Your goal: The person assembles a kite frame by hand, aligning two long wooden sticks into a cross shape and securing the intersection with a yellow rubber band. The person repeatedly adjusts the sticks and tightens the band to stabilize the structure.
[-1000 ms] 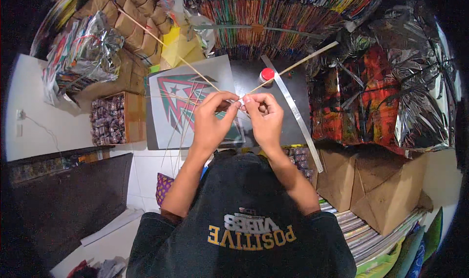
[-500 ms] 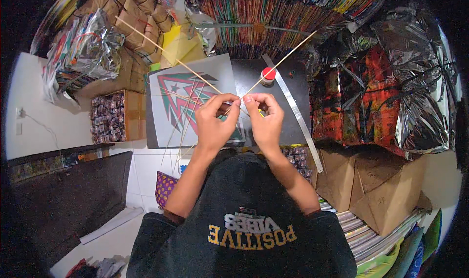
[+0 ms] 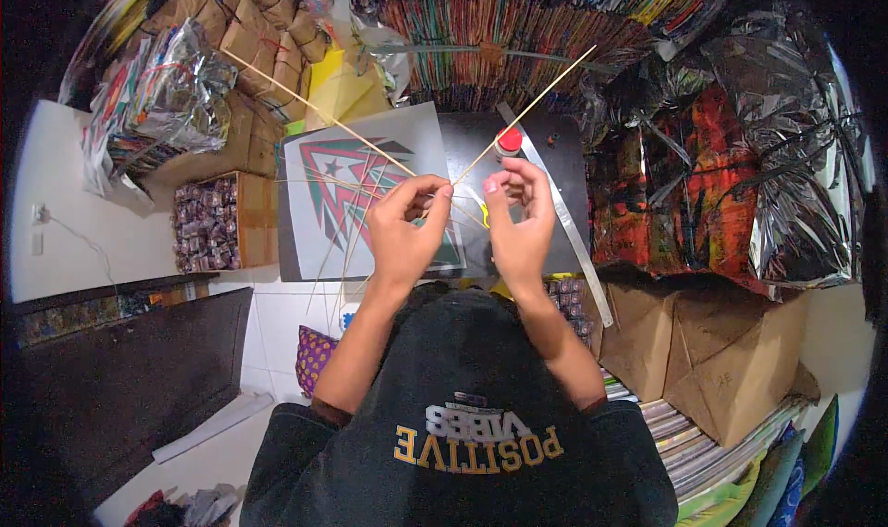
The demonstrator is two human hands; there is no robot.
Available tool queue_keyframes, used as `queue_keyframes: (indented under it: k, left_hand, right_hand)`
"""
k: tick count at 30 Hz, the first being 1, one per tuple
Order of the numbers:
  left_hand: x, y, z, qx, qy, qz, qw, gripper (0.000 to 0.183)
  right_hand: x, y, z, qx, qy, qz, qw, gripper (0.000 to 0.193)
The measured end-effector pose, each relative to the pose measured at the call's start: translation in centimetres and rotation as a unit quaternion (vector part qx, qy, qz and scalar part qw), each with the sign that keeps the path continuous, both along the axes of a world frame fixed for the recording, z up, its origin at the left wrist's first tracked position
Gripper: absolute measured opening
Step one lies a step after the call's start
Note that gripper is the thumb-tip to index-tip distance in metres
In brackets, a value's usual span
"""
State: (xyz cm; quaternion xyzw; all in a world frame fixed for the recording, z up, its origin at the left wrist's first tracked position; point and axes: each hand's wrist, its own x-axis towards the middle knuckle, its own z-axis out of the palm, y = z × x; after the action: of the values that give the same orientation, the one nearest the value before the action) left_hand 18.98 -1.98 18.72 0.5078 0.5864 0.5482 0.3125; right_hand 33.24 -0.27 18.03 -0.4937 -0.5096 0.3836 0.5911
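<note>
My left hand point(image 3: 412, 226) pinches two thin bamboo sticks where they cross. One bamboo stick point(image 3: 314, 109) slants up to the left, the other point(image 3: 546, 97) up to the right. To the right of the crossing, my right hand point(image 3: 524, 226) is apart from the sticks. Its thumb and fingers are curled toward each other; anything thin between them is too fine to make out. Between the hands shows the yellow handle point(image 3: 485, 214) of a tool on the table. Several thinner sticks point(image 3: 347, 208) lie by my left hand, over a sheet with a red, green and black pattern point(image 3: 416, 134).
A red-lidded jar point(image 3: 509, 141) and a long metal ruler point(image 3: 575, 235) rest on the dark table point(image 3: 472, 129). Folded stacks point(image 3: 499, 41) line the back. Wrapped bundles point(image 3: 684, 175) stand at right, beside a cardboard box point(image 3: 731, 360). A box of small packets point(image 3: 208, 222) is at left.
My right hand has pulled away from the crossing toward the right, and its fingers have loosened slightly. My left hand still grips the sticks, which have shifted only a little.
</note>
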Motion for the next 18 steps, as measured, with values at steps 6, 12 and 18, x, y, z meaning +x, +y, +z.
queue_keyframes:
  k: [6,12,18]
  left_hand:
    - [0.5,-0.2,1.2,0.023,0.063,-0.005,0.998,0.009]
    - [0.8,-0.4,0.5,0.042,0.053,-0.023,0.997,0.009]
    - [1.0,-0.6,0.1,0.036,0.037,-0.029,0.998,0.008]
  right_hand:
    - [-0.3,-0.6,1.7,-0.007,-0.008,0.036,0.999,0.041]
    - [-0.3,-0.6,0.7,-0.055,0.047,0.07,0.995,0.046]
    - [0.2,-0.2,-0.3,-0.128,0.193,0.128,0.965,0.047]
